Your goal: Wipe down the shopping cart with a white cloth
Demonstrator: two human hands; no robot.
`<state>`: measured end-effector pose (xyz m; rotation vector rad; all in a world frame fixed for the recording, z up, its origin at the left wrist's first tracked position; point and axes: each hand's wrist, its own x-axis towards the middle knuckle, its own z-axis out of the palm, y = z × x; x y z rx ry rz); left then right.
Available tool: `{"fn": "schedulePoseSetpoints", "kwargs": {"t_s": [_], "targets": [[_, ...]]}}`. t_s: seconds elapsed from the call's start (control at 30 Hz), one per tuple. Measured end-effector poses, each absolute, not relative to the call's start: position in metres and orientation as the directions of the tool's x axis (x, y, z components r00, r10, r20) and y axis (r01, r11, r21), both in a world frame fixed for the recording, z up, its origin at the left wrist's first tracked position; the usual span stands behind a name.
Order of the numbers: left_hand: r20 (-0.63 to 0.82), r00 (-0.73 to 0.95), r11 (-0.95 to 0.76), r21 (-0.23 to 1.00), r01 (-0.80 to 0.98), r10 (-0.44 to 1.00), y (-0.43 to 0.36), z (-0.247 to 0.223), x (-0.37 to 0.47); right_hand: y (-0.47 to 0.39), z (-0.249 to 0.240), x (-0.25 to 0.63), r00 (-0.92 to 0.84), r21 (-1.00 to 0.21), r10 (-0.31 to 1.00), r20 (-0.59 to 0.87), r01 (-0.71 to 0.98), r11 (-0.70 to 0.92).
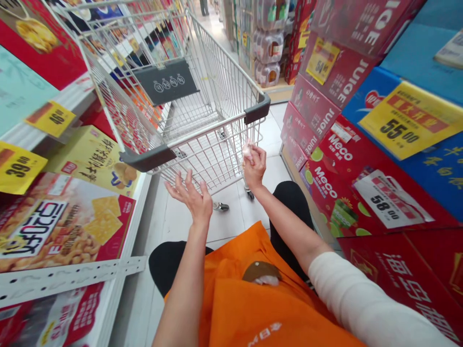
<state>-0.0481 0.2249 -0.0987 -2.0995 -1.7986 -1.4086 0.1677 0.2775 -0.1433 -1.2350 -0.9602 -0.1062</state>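
A metal shopping cart (213, 159) with grey plastic corners stands right in front of me, its wire basket bare inside. My left hand (195, 197) is just below the cart's near rail, palm up with fingers spread, holding nothing. Close to the cart's right side, my right hand (255, 166) is closed round a crumpled whitish-pink wad (248, 148), which looks like a tissue or cloth. Most of that wad is hidden by the fingers. I cannot tell whether either hand touches the wire. An orange apron (235, 299) covers my lap.
Shelves with boxed snacks (65, 221) and yellow price tags (50, 118) line the left. On the right rise stacked red Meco cartons (336, 164), pink JUIGE cartons (311, 106) and a blue carton (383, 91). Packs of bottles (269, 46) stand farther ahead. White floor tiles (231, 224) run between.
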Motion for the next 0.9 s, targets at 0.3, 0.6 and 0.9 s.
{"fn": "schedulePoseSetpoints", "kwargs": {"t_s": [0.3,0.6,0.9], "targets": [[0.624,-0.03,-0.327,0.449,0.831,0.781,0.227,-0.094,-0.05,0.284,-0.134,0.195,0.734,-0.85,0.43,0.525,0.428,0.306],[0.562,-0.002,-0.323,0.477,0.817,0.827,0.225,-0.091,-0.052,0.274,-0.131,0.159,0.714,-0.868,0.503,0.487,0.461,0.186],[0.571,0.018,-0.35,0.478,0.805,0.821,0.222,-0.091,-0.054,0.263,-0.13,0.199,0.824,-0.924,0.428,0.371,0.284,0.256]]}}
